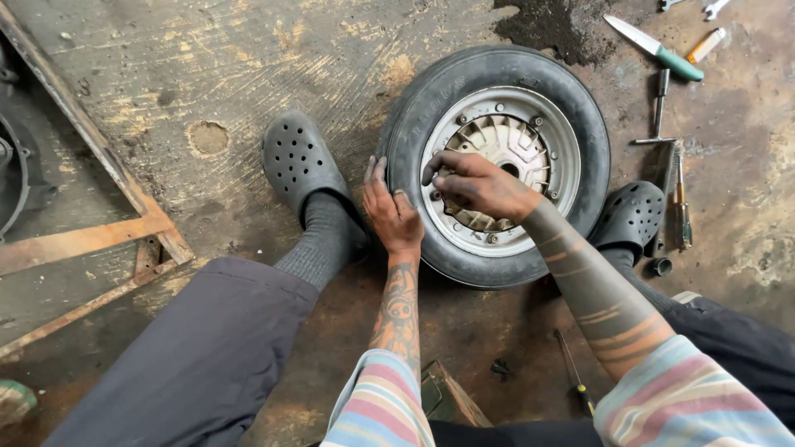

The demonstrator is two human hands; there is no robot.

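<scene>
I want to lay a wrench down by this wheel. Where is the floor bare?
Bare concrete lies beyond the left clog, up to the rusty frame. Right of the tyre it is crowded: knife, T-wrench, screwdrivers. Both hands are on the wheel.

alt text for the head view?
Left hand steadies a small tyre upright on a stained floor while the right hand reaches into its metal hub. Tools lie at right.
</scene>
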